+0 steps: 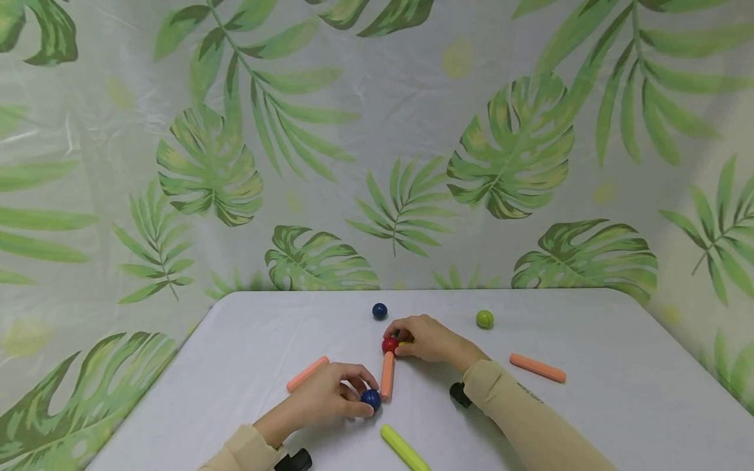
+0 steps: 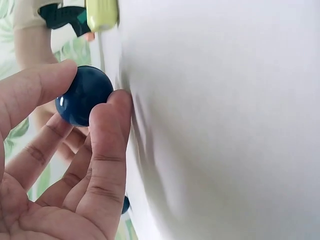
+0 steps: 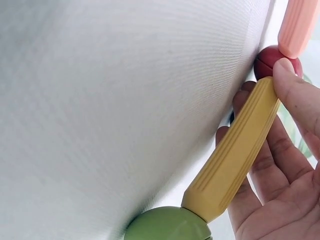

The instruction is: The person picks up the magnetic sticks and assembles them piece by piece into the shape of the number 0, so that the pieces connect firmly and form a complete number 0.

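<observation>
A dark blue ball [image 1: 370, 398] is pinched by the left hand [image 1: 330, 396] at the orange stick's [image 1: 387, 375] near end on the worktop [image 1: 618, 405]; a yellow stick [image 3: 235, 155] is gripped by the right hand [image 1: 430, 339] against the red ball [image 1: 389, 345].

Blue ball [image 2: 82, 96], pinched in the left hand [image 2: 60, 170]: glossy, smooth, with bright highlights. Yellow stick [image 3: 235, 152], in the right hand [image 3: 280, 185]: matt plastic, finely ribbed lengthwise. Red ball [image 3: 270, 59], at the stick's tip: dull sheen, with a seam. Tablecloth [image 3: 125, 100], under the stick: white woven cloth, matt, fine-grained. Backdrop [image 1: 377, 131], behind the table: slightly shiny, creased leaf-print sheet.
</observation>
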Motion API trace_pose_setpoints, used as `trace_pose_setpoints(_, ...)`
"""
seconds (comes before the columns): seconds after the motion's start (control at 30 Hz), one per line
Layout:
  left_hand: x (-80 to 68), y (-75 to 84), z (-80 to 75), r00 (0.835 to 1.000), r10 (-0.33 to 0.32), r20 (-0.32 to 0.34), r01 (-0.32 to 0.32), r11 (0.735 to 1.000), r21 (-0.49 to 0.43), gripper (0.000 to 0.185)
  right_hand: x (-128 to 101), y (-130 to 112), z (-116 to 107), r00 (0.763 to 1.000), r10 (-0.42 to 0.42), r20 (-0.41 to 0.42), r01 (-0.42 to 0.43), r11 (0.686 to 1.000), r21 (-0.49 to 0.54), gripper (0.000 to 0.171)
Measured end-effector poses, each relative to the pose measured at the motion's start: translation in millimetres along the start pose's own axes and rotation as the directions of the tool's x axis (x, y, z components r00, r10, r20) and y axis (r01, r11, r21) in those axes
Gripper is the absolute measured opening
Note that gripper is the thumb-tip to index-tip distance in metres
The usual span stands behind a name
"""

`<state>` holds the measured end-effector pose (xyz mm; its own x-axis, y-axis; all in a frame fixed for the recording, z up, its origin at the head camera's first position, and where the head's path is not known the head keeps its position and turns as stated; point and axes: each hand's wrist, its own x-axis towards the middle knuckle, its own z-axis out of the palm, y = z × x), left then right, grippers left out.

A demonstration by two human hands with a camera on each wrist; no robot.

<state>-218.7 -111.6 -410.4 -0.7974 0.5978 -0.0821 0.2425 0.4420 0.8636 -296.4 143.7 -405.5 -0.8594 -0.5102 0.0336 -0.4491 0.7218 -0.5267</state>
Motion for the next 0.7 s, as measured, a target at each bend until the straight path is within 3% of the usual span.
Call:
trace_pose_setpoints(0.37, 0.2, 2.2, 12.6, 0.999, 0.014, -0.049, -0.012, 0.998, 0.057, 0.022, 0, 2, 1, 1.0, -0.022, 0.004, 0.022, 1.0, 0.006, 0.026)
trace_pose_setpoints(0.7, 2.8, 2.9, 17.0, 0.998, 0.037, -0.049, -0.033, 0.997, 0.069, 0.021, 2, 4, 1, 1.0, -0.016, 0.004, 0.016, 1.0, 0.0, 0.026)
